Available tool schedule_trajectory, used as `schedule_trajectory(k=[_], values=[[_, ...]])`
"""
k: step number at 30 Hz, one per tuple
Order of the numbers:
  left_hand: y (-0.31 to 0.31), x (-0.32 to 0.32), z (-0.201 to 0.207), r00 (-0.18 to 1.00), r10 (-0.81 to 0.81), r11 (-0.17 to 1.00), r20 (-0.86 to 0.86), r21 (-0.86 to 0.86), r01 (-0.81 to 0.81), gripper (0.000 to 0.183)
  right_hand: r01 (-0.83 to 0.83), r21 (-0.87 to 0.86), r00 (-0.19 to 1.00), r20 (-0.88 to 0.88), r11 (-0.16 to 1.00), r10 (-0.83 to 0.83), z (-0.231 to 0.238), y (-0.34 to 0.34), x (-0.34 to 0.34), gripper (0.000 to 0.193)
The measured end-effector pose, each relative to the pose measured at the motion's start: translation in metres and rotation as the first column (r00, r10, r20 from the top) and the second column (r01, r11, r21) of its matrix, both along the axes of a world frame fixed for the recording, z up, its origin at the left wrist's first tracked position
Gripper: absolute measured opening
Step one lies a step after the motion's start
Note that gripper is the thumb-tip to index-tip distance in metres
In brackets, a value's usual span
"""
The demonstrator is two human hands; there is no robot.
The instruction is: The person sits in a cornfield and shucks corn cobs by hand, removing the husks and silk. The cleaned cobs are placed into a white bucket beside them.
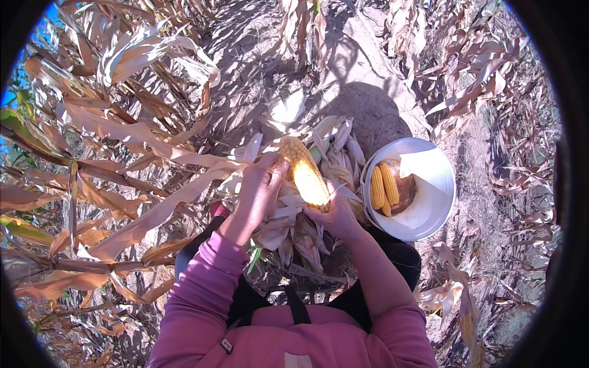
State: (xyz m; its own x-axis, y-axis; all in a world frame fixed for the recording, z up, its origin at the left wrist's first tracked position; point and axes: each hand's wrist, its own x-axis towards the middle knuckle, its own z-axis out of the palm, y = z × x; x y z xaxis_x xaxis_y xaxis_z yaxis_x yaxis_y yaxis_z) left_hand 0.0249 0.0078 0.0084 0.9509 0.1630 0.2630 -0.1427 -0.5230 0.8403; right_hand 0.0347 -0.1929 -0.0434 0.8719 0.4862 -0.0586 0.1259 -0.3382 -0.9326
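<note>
A mostly bare yellow ear of corn [294, 152] slants in front of me, with bright sunlight washing out its middle. My right hand [337, 216] is closed around its lower end, where pale husk hangs down. Along the ear's left side, my left hand [261, 184] has its fingers pinched together. What they hold, if anything, is hidden; a strip of husk [252, 147] shows just beyond them. Peeled dry husks [294, 236] are heaped below and behind the ear, between my legs.
To my right, against my knee, stands a white bucket [432, 208] with two husked ears of corn [383, 187] inside. Dry corn stalks and leaves [123, 135] crowd in on the left. More withered plants [491, 80] line the right, and bare soil [362, 49] runs ahead.
</note>
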Motion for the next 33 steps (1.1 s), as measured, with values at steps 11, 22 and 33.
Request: schedule_trajectory(k=[11,22,33], values=[[0.004,0.005,-0.013,0.980,-0.153,0.934,-0.127,-0.341,0.101,0.019,0.044,-0.078,0.994,0.105,0.996,-0.035,0.019,-0.009,0.001,0.072],[0.004,0.006,-0.007,0.974,-0.017,0.993,-0.225,-0.119,-0.010,0.019,-0.015,0.083,1.000,-0.026,0.996,0.017,0.007,-0.010,-0.003,0.067],[-0.018,-0.016,-0.037,0.589,-0.523,0.601,-0.616,0.224,0.767,0.014,0.259,0.547,0.813,-0.569,0.796,0.126,0.011,-0.036,0.006,0.042]])
